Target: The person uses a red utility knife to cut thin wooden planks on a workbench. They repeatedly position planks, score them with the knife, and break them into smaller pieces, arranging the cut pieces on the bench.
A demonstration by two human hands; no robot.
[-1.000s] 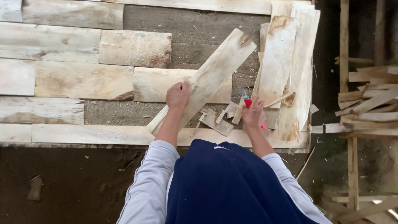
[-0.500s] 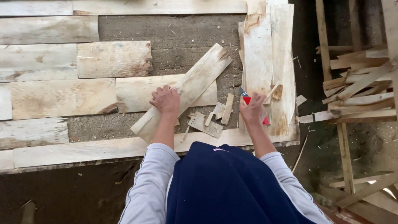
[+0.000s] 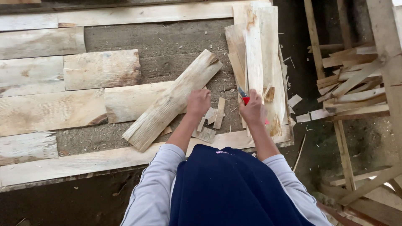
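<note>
My left hand (image 3: pixel 198 101) rests on the lower half of a pale diagonal plank (image 3: pixel 171 100) that lies across the flat boards. Just right of it, several small wood offcuts (image 3: pixel 212 119) lie scattered. My right hand (image 3: pixel 252 109) is closed around a red-handled tool (image 3: pixel 244 98) whose dark blade tip pokes out above the fist. It sits at the near end of a stack of long upright boards (image 3: pixel 256 54). Grey sleeves and a dark blue garment fill the bottom of the view.
Flat wooden boards (image 3: pixel 50 109) cover the ground on the left, with a long plank (image 3: pixel 83 161) along the near edge. A heap of thin wooden slats (image 3: pixel 354 88) and a frame lie at the right. Dark soil lies below.
The view has shifted, so the boards sit further right in the frame. My left hand stays on the diagonal plank; my right hand keeps hold of the red-handled tool by the board stack.
</note>
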